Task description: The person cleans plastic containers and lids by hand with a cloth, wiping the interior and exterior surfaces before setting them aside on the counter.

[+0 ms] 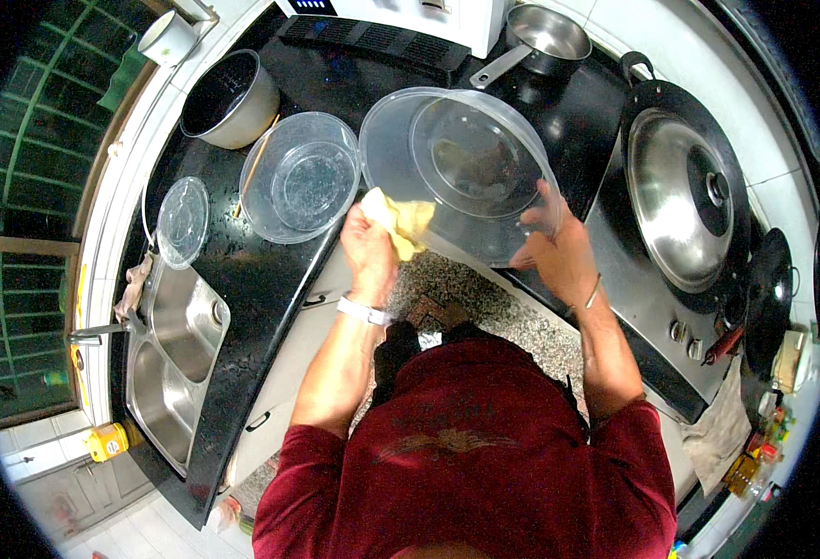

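Observation:
My right hand (559, 244) grips the rim of a large clear plastic bowl (396, 121), thumb and fingers on either side of its edge. The bowl is held tilted over the counter's front edge. A crumpled yellow cloth (401, 219) is bunched in my left hand (369, 244), close against the bowl's near left side; whether it touches the bowl I cannot tell. Just left of it a second clear plastic bowl (284, 200) stands on the black counter, with a brown stick partly seen beside and through it. Farther left lies a round clear lid (183, 224).
A grey inner pot (259, 110) stands at the back left, and a steel saucepan (545, 42) at the back right. To the right, a lidded wok (676, 205) sits on the stove. A double steel sink (163, 410) is at the left. The black counter (242, 307) bears water drops.

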`<state>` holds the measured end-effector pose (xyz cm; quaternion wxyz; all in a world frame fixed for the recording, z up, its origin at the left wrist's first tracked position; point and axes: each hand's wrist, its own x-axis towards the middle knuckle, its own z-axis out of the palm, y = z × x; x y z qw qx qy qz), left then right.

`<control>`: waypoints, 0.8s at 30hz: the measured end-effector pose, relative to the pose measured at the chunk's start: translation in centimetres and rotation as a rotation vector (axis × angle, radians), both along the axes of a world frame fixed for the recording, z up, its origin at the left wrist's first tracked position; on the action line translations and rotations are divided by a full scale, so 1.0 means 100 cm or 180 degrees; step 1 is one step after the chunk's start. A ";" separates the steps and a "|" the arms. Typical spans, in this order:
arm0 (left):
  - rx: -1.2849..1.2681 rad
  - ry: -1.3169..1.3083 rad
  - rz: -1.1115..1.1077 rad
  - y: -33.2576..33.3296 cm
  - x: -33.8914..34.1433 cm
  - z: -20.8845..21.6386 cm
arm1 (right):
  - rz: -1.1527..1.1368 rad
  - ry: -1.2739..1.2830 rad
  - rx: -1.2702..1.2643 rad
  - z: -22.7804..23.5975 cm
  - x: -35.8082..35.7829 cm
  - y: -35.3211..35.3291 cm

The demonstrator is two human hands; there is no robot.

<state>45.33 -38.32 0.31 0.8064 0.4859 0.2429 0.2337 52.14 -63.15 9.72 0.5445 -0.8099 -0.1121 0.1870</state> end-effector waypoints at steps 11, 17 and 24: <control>-0.1060 -0.0441 -0.0208 -0.049 -0.005 0.030 | -0.0599 -0.0870 0.0505 0.016 0.000 0.022; -0.1219 -0.0602 -0.0160 -0.056 -0.007 0.018 | -0.0372 -0.1008 0.0870 -0.005 -0.018 0.036; -0.0729 -0.0352 -0.0055 -0.019 0.003 0.013 | 0.0116 -0.0439 0.0174 0.034 -0.007 0.028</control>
